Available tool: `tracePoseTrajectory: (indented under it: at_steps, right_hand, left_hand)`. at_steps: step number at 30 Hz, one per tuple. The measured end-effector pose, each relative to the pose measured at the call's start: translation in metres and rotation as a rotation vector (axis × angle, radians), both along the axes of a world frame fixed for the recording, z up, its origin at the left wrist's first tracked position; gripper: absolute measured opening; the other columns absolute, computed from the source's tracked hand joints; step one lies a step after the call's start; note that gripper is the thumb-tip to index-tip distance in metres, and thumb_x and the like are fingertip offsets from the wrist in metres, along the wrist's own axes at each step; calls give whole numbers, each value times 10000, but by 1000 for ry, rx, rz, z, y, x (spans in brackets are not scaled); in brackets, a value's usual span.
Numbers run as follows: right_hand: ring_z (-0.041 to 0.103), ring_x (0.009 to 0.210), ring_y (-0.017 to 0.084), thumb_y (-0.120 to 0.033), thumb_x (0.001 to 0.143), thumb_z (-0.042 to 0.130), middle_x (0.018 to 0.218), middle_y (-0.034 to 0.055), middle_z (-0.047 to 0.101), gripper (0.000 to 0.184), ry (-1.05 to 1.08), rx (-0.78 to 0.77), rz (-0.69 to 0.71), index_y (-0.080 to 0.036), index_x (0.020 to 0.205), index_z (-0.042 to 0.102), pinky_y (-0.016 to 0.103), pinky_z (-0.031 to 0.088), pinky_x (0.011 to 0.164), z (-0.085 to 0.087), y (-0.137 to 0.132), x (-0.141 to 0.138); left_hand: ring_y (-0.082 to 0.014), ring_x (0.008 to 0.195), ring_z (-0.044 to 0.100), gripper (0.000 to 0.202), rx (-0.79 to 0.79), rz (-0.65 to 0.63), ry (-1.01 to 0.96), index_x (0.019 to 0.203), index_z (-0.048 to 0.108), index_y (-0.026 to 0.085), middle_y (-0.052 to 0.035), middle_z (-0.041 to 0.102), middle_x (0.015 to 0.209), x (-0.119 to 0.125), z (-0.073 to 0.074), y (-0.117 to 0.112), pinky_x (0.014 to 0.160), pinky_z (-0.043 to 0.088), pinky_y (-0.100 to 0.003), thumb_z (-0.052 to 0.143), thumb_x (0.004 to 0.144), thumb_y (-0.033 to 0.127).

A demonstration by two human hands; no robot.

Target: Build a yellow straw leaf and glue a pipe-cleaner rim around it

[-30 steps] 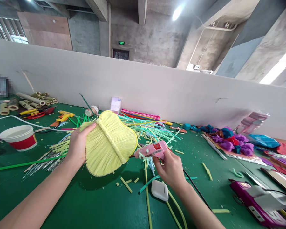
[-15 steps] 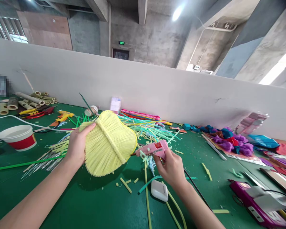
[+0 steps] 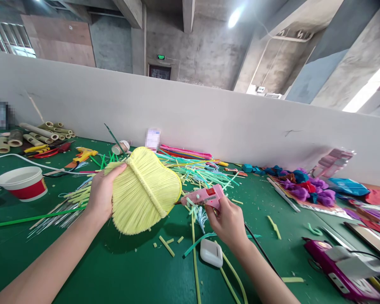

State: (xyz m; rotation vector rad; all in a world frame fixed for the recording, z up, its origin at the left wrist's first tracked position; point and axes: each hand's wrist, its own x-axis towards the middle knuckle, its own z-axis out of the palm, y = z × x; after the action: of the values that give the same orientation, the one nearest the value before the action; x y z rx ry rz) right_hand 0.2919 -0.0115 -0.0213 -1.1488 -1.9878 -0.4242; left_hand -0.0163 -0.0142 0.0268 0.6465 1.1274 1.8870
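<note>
The left hand grips a yellow fan-shaped piece above the green surface, while the right hand grips a pink hot-glue gun, its nozzle at the piece's right edge, contact unconfirmed

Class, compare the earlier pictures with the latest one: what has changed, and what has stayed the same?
The right hand has shifted the pink glue gun very slightly up and to the right. Nothing was taken hold of or let go. The left hand keeps its grip on the yellow fan-shaped piece; the white case and paper cup stayed put.
</note>
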Motion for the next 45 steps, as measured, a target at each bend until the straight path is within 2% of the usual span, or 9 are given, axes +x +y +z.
tracePoseTrajectory:
  at_steps: [10,16,23,34,45]
  right_hand:
    - [464,463,134,-270,894,490,647,-5,580,277,-7,-11,-27,-122,1113,576,244,316,466,-3,3,2]
    - [470,463,134,-268,903,486,642,-5,572,257,-1,9,-30,-125,1094,582,244,316,466,-1,2,2]
    - [460,449,132,-284,899,484,598,-18,538,162,-2,19,-53,-156,921,581,245,302,451,0,3,3]
    - [486,479,142,-267,906,475,606,-9,554,200,-4,17,-93,-155,1033,582,254,290,466,-1,5,5]
    - [509,483,148,-271,916,465,610,-7,555,201,-5,53,-99,-147,1023,581,251,304,460,1,4,4]
  left_hand:
    - [-195,595,681,319,-3,8,3,799,742,150,-13,739,728,0,-2,0,555,534,-284,862,558,322]
    - [-194,602,677,329,-10,8,7,801,746,152,-16,739,734,-2,-4,2,543,536,-278,868,549,326]
    - [-171,585,661,301,-9,26,-1,778,746,162,-4,736,710,0,-1,1,522,516,-247,865,538,299]
    - [-186,604,673,300,-12,14,-1,785,743,161,0,741,716,2,1,-2,559,525,-271,863,548,300]
    - [-200,640,682,312,-33,7,1,788,740,159,-7,737,726,0,-2,0,560,533,-277,870,547,311]
